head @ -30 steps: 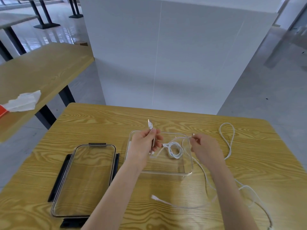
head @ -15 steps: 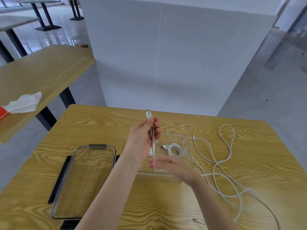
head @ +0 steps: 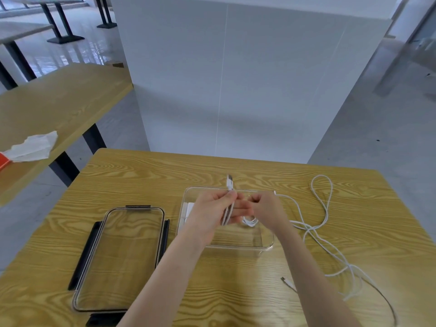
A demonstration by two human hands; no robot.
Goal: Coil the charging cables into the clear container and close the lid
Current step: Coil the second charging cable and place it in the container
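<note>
Above the clear container (head: 266,246), both hands' (head: 212,211) (head: 265,208) grip pinches the folded cable (head: 229,204), plug pointing up and away.

On the table (head: 146,175) before you, the lid (head: 122,258) lies left of the container (head: 236,247), your hands meet above it, and loose cable (head: 318,230) sprawls to its right.
</note>
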